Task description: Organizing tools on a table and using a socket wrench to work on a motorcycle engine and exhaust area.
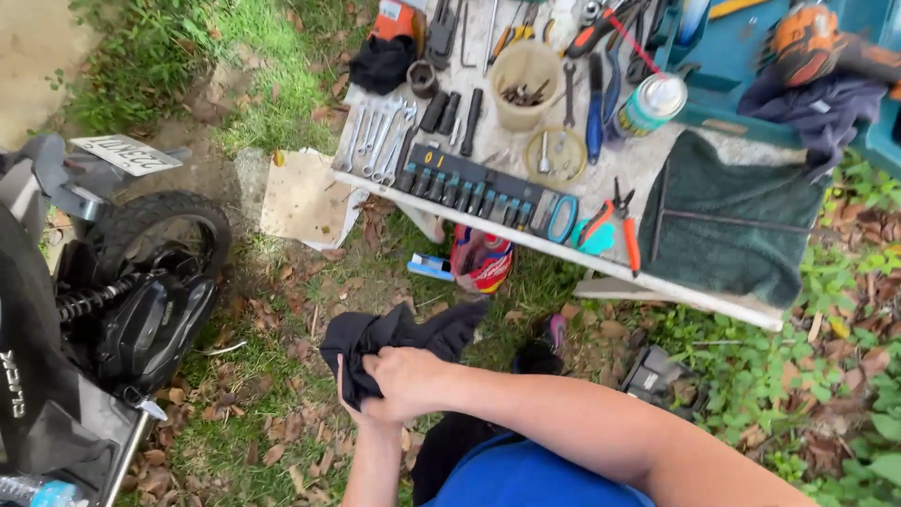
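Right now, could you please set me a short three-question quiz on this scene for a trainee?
1. True or false: both hands work the black cloth.
2. What lies just right of the socket set on the white board? A) red-handled pliers B) a hammer C) a paint brush
3. Name the vehicle at the left.

Key
1. True: the right hand lies over the left hand, both closed on the cloth.
2. A, the red-handled pliers.
3. A black motor scooter, rear wheel showing.

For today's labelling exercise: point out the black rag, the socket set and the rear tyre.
black rag [389,336]: head view, on its bunched middle.
socket set [465,188]: head view, on the socket row.
rear tyre [120,223]: head view, on its upper tread.
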